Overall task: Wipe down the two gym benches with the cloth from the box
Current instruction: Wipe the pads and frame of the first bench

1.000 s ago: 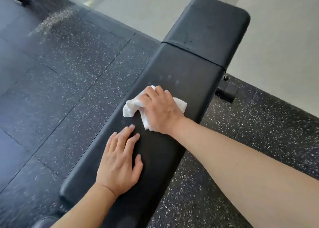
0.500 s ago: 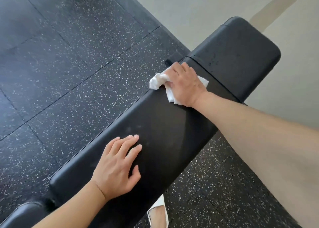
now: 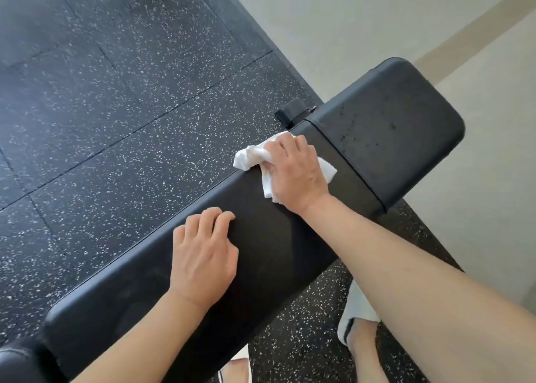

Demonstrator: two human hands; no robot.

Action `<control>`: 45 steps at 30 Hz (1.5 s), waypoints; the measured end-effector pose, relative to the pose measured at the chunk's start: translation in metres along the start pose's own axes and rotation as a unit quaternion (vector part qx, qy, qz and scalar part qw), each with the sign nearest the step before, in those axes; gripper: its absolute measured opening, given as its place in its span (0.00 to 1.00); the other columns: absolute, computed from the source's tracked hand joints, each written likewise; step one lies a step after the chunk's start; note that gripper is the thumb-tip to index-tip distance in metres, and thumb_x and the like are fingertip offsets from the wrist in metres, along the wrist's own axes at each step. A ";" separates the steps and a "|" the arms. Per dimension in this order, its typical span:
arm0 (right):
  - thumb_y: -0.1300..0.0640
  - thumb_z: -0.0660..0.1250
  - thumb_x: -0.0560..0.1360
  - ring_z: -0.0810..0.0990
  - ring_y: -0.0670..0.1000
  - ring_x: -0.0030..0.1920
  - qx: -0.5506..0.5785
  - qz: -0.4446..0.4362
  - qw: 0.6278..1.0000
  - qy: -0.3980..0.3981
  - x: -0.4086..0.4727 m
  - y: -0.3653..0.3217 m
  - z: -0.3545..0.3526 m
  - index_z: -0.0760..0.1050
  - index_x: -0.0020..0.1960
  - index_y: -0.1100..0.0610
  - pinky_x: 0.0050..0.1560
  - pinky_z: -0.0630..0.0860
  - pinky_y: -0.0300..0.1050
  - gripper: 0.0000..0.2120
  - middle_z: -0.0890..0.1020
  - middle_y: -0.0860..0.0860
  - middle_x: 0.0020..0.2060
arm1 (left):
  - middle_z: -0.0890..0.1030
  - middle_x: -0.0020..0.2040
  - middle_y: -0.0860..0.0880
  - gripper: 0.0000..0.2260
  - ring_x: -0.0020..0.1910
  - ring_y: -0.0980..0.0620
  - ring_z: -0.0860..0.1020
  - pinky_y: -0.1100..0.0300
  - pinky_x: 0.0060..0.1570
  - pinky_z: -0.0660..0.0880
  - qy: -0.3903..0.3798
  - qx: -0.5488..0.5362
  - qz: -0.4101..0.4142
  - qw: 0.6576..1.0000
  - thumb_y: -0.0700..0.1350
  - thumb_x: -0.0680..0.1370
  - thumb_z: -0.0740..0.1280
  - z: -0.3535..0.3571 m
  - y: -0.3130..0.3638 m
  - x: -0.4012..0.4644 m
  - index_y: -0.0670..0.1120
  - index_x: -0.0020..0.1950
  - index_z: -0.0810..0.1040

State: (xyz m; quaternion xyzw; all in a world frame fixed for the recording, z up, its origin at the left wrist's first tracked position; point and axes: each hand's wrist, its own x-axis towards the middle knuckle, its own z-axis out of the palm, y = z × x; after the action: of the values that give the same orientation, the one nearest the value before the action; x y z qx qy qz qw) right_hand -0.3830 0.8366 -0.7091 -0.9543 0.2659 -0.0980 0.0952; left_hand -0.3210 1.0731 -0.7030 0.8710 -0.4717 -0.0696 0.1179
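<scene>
Cloth: a crumpled white fabric cloth (image 3: 251, 157) lies on the black padded vinyl gym bench (image 3: 278, 237), at the pad's far-left edge, just short of the seam before the end pad; one bunched end sticks out past the edge over the floor.
Right hand: the right hand (image 3: 295, 177) lies on top of the cloth, fingers curled around it, pressing it to the pad.
Left hand: the left hand (image 3: 203, 255) rests palm down on the long pad, nearer the person and apart from the cloth; fingers slightly bent, holding nothing.
Bench: long pad runs diagonally from lower left to upper right; the separate rounded end pad (image 3: 388, 130) shows small dark specks.
Bracket: a small black metal part (image 3: 291, 112) juts out beside the seam.
Floor: black rubber tiles with white flecks (image 3: 116, 121); pale smooth flooring (image 3: 362, 20) beyond.
Foot: a white slipper (image 3: 355, 310) on the tiles beneath the right forearm.
</scene>
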 end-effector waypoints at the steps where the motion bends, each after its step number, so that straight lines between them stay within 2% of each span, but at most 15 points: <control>1: 0.54 0.62 0.78 0.74 0.60 0.47 0.006 0.001 1.000 0.011 -0.001 0.001 0.002 0.78 0.55 0.57 0.41 0.70 0.56 0.11 0.78 0.56 0.52 | 0.76 0.61 0.50 0.19 0.54 0.43 0.73 0.47 0.52 0.69 0.002 0.001 -0.008 1.000 0.46 0.74 0.61 0.000 0.004 0.002 0.48 0.65 0.77; 5: 0.58 0.67 0.75 0.73 0.60 0.46 0.038 -0.025 0.998 0.040 -0.002 0.010 0.005 0.79 0.54 0.57 0.40 0.68 0.54 0.09 0.79 0.55 0.50 | 0.77 0.65 0.49 0.22 0.61 0.43 0.73 0.46 0.57 0.68 0.014 0.014 -0.031 0.999 0.44 0.75 0.63 0.004 0.019 0.012 0.46 0.69 0.77; 8: 0.59 0.67 0.75 0.71 0.58 0.44 0.058 -0.056 0.996 0.037 -0.017 0.028 0.000 0.80 0.56 0.57 0.40 0.67 0.52 0.10 0.78 0.55 0.50 | 0.77 0.67 0.48 0.22 0.64 0.42 0.73 0.46 0.61 0.67 0.021 0.008 -0.052 0.998 0.43 0.75 0.64 0.009 0.036 0.023 0.46 0.70 0.77; 13: 0.58 0.68 0.78 0.70 0.55 0.46 0.071 -0.093 0.993 -0.005 -0.091 0.084 -0.028 0.79 0.56 0.55 0.42 0.70 0.52 0.07 0.78 0.52 0.52 | 0.76 0.69 0.46 0.22 0.67 0.41 0.72 0.44 0.68 0.66 0.023 -0.010 -0.088 0.996 0.44 0.76 0.64 0.015 0.071 0.053 0.44 0.71 0.76; 18: 0.57 0.70 0.78 0.74 0.54 0.48 0.086 -0.121 0.986 -0.077 -0.142 0.137 -0.064 0.80 0.58 0.54 0.43 0.75 0.53 0.10 0.79 0.51 0.55 | 0.75 0.72 0.44 0.22 0.69 0.40 0.72 0.40 0.72 0.68 0.008 -0.023 -0.089 0.996 0.43 0.78 0.62 0.020 0.109 0.100 0.43 0.73 0.75; 20: 0.56 0.67 0.79 0.76 0.55 0.47 0.098 -0.142 0.980 -0.095 -0.141 0.147 -0.072 0.80 0.58 0.54 0.42 0.76 0.52 0.09 0.79 0.51 0.55 | 0.74 0.72 0.44 0.21 0.70 0.39 0.72 0.40 0.71 0.68 0.009 -0.016 -0.108 0.994 0.42 0.80 0.63 0.023 0.113 0.125 0.43 0.74 0.74; 23: 0.56 0.68 0.78 0.76 0.54 0.47 0.110 -0.155 0.978 -0.090 -0.130 0.154 -0.074 0.80 0.58 0.54 0.43 0.76 0.52 0.09 0.80 0.51 0.55 | 0.74 0.72 0.44 0.19 0.69 0.38 0.73 0.41 0.69 0.67 0.012 -0.025 -0.180 0.983 0.43 0.83 0.63 0.030 0.112 0.158 0.44 0.73 0.74; 28: 0.57 0.70 0.77 0.76 0.56 0.48 0.126 -0.130 0.983 -0.035 -0.094 0.158 -0.058 0.82 0.58 0.55 0.46 0.75 0.51 0.10 0.81 0.52 0.55 | 0.81 0.60 0.45 0.18 0.57 0.40 0.77 0.45 0.59 0.69 0.017 -0.029 -0.233 0.972 0.48 0.83 0.55 0.046 0.117 0.169 0.45 0.66 0.79; 32: 0.59 0.70 0.76 0.74 0.57 0.46 0.114 -0.124 0.986 -0.006 -0.054 0.154 -0.038 0.82 0.56 0.56 0.44 0.74 0.53 0.09 0.81 0.53 0.53 | 0.81 0.55 0.46 0.18 0.53 0.41 0.77 0.45 0.55 0.70 0.024 -0.023 -0.231 0.972 0.49 0.82 0.54 0.047 0.113 0.169 0.45 0.63 0.79; 35: 0.58 0.66 0.79 0.75 0.59 0.45 0.113 -0.122 0.986 0.016 -0.007 0.145 -0.026 0.81 0.54 0.58 0.43 0.73 0.56 0.08 0.81 0.55 0.50 | 0.80 0.52 0.46 0.18 0.50 0.41 0.76 0.47 0.51 0.68 0.033 -0.018 -0.227 0.973 0.50 0.81 0.53 0.048 0.113 0.170 0.45 0.61 0.79; 39: 0.57 0.67 0.79 0.76 0.60 0.47 0.108 -0.124 0.986 0.014 0.057 0.124 -0.013 0.80 0.54 0.58 0.44 0.72 0.56 0.07 0.80 0.55 0.50 | 0.75 0.46 0.47 0.12 0.45 0.41 0.73 0.49 0.45 0.64 0.038 0.007 -0.221 0.975 0.49 0.81 0.54 0.050 0.110 0.171 0.46 0.53 0.75; 45: 0.54 0.65 0.81 0.74 0.58 0.47 0.099 -0.111 0.989 -0.004 0.090 0.111 -0.009 0.77 0.49 0.57 0.44 0.71 0.53 0.07 0.78 0.55 0.47 | 0.78 0.50 0.45 0.17 0.48 0.40 0.75 0.45 0.49 0.70 0.024 0.000 -0.225 0.974 0.50 0.80 0.55 0.049 0.113 0.172 0.45 0.61 0.78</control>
State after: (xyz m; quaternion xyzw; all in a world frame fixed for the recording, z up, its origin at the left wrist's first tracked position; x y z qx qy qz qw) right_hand -0.3633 0.6949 -0.7141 -0.9642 0.1464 -0.1300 0.1785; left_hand -0.3294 0.8623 -0.7212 0.9563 -0.2603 -0.0736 0.1109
